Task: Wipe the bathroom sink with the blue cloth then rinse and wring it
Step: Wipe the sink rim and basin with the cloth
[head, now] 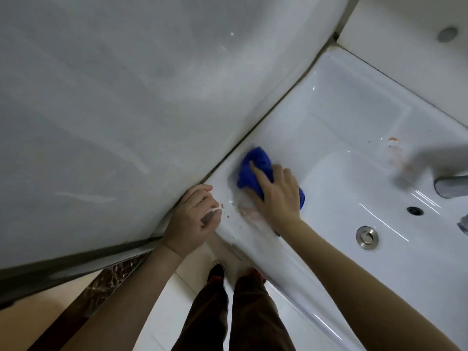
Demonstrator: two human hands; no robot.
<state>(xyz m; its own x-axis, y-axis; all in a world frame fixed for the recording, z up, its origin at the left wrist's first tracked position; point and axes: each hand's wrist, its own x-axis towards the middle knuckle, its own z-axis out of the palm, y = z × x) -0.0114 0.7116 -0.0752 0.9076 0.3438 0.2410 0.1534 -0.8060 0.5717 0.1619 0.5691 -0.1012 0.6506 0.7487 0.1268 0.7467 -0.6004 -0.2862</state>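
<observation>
**Wiping the sink's left ledge, rinse not yet begun**

The wiping step is in hand. The blue cloth (255,168) lies bunched on the flat ledge of the sink (354,110), well to the left of the drain (367,237) and beyond it, close to the wall seam. The right hand (276,196) presses down on it, released rather than gripping, fingers spread flat over the fabric.

The left hand (192,219) rests on the sink's corner, further left of the drain, with its fingers curled in. I cannot tell whether it pinches anything.

Orange specks (222,206) dot the ledge between the two hands, and a fainter orange smear (393,148) lies beyond the drain near the tap (450,186). By my judgement the wipe is only partly done. The next move calls for dragging the cloth over the specks with firm pressure, then across to the far smear, before taking the cloth to the tap.
</observation>
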